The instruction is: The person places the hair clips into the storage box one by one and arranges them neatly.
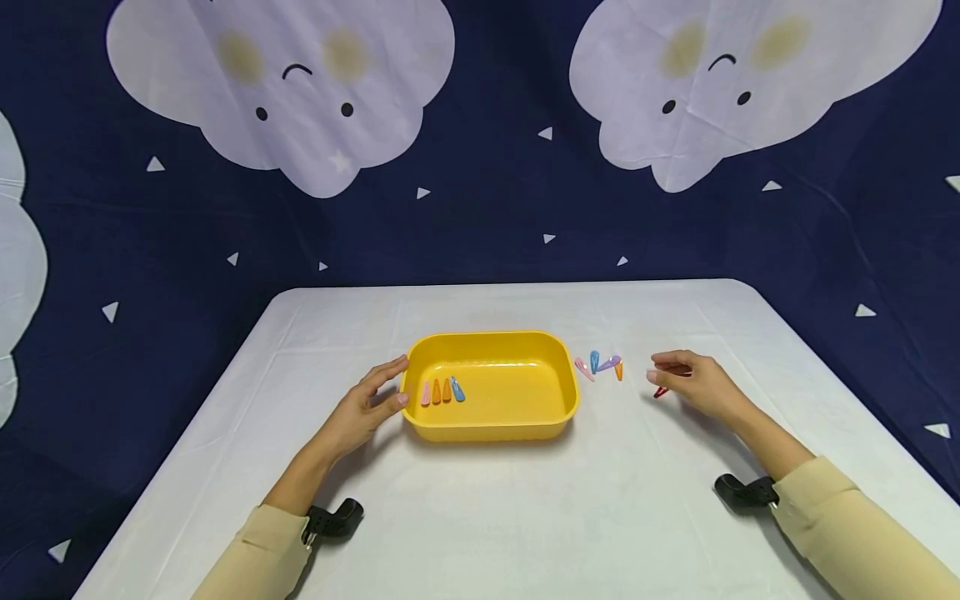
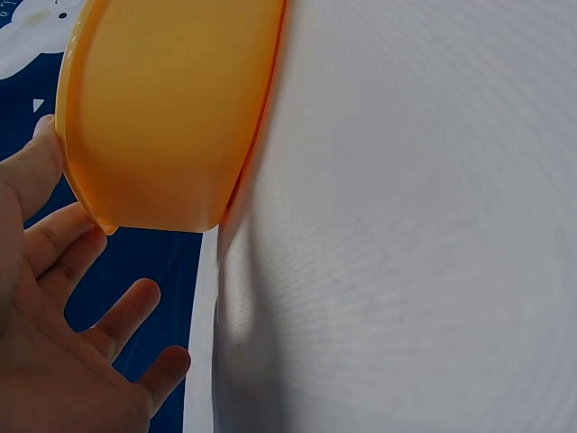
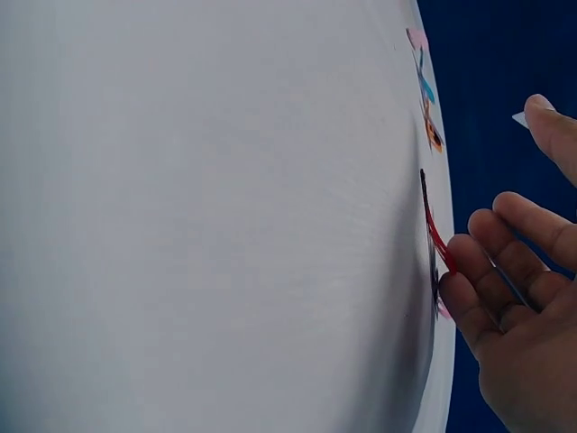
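Observation:
My left hand (image 1: 366, 410) rests its thumb and a fingertip against the left end of a yellow tray (image 1: 487, 433), the other fingers spread out below the rim. Inside the tray's left part lie a pink hair clip (image 1: 425, 393), two orange hair clips (image 1: 437, 392) and a blue hair clip (image 1: 458, 389). My right hand (image 1: 701, 383) hovers low over a red hair clip (image 1: 661, 392) on the table. In the right wrist view its fingers come close to the red clip (image 3: 435, 239), thumb well apart; whether they touch cannot be told.
Between tray and right hand lie a pink clip (image 1: 584, 369), a blue clip (image 1: 595, 361), a purple clip (image 1: 610, 363) and an orange clip (image 1: 618, 371). A white cloth covers the table (image 1: 495, 517). Dark blue cloud-print fabric (image 1: 480, 233) hangs behind it.

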Action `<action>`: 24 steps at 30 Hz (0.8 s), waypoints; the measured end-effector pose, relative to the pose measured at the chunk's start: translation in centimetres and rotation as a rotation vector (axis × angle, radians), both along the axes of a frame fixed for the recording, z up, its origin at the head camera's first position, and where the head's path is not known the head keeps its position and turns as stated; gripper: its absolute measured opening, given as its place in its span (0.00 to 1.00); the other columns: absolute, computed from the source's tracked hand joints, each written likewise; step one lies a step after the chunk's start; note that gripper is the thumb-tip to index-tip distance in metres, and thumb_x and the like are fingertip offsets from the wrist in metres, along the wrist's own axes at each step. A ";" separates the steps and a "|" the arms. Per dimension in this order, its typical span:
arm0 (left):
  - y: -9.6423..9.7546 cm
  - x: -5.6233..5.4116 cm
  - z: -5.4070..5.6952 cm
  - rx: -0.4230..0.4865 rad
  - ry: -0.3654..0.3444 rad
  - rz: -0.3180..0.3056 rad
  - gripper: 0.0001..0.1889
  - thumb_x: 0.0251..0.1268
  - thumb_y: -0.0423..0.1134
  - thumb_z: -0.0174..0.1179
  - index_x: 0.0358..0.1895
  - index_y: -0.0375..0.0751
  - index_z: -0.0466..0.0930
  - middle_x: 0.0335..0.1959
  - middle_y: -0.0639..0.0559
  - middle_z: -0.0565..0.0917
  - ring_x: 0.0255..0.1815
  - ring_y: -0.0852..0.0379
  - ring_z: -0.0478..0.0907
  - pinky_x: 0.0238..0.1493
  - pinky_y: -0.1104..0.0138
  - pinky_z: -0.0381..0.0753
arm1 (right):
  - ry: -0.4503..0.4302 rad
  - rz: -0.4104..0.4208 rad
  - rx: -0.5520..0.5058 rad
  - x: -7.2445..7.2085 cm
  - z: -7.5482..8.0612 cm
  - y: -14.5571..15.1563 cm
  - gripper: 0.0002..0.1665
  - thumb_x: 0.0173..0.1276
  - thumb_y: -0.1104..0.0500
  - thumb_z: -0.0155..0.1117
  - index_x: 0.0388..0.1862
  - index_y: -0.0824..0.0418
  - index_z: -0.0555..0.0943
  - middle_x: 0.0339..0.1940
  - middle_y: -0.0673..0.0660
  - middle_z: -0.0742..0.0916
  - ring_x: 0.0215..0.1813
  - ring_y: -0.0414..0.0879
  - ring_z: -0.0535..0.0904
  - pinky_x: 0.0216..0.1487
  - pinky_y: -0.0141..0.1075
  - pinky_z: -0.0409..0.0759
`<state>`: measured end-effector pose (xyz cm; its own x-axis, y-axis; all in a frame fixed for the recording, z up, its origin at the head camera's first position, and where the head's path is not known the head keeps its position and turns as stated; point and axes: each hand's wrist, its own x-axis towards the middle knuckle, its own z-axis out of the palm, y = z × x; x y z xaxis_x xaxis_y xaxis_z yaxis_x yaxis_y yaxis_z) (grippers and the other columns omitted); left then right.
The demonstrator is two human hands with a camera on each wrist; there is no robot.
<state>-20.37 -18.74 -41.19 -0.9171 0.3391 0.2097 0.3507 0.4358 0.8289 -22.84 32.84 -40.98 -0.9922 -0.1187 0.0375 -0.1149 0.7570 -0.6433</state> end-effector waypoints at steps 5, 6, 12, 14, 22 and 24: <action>0.0 0.0 0.0 -0.005 -0.004 0.004 0.29 0.67 0.42 0.57 0.69 0.42 0.63 0.73 0.44 0.61 0.76 0.41 0.51 0.70 0.37 0.51 | -0.006 0.003 0.011 0.9 0.0 -0.1 0.34 0.65 0.41 0.60 0.60 0.64 0.74 0.53 0.63 0.85 0.56 0.56 0.79 0.48 0.31 0.75; 0.0 0.0 0.0 -0.005 -0.004 0.004 0.29 0.67 0.42 0.57 0.69 0.42 0.63 0.73 0.44 0.61 0.76 0.41 0.51 0.70 0.37 0.51 | -0.008 0.002 0.010 1.1 0.0 -0.1 0.34 0.65 0.41 0.61 0.60 0.64 0.75 0.53 0.63 0.85 0.54 0.53 0.80 0.48 0.30 0.75; 0.0 0.0 0.0 -0.007 0.004 0.006 0.28 0.67 0.41 0.57 0.69 0.42 0.64 0.73 0.44 0.61 0.76 0.41 0.52 0.69 0.37 0.52 | -0.006 0.007 -0.010 2.1 -0.1 -0.2 0.34 0.63 0.41 0.63 0.58 0.64 0.76 0.50 0.61 0.86 0.47 0.35 0.78 0.43 0.21 0.74; 0.0 0.0 0.0 -0.009 0.007 0.004 0.28 0.67 0.41 0.57 0.69 0.42 0.63 0.73 0.44 0.61 0.75 0.41 0.52 0.69 0.36 0.52 | -0.009 0.010 -0.018 2.3 -0.1 -0.3 0.34 0.63 0.41 0.63 0.58 0.64 0.76 0.50 0.61 0.85 0.47 0.34 0.77 0.43 0.20 0.74; 0.0 0.0 0.0 -0.011 0.006 0.001 0.28 0.67 0.41 0.57 0.69 0.42 0.63 0.73 0.44 0.61 0.75 0.40 0.52 0.69 0.36 0.52 | 0.043 0.014 0.002 2.6 -0.2 -0.1 0.33 0.63 0.44 0.64 0.58 0.67 0.75 0.50 0.64 0.84 0.51 0.53 0.80 0.44 0.21 0.74; 0.1 0.0 0.0 -0.013 0.006 0.001 0.28 0.67 0.41 0.57 0.69 0.42 0.63 0.73 0.44 0.61 0.75 0.40 0.52 0.69 0.36 0.52 | 0.062 0.003 0.020 2.6 -0.3 0.0 0.34 0.62 0.44 0.65 0.58 0.67 0.76 0.53 0.66 0.83 0.51 0.57 0.80 0.46 0.25 0.75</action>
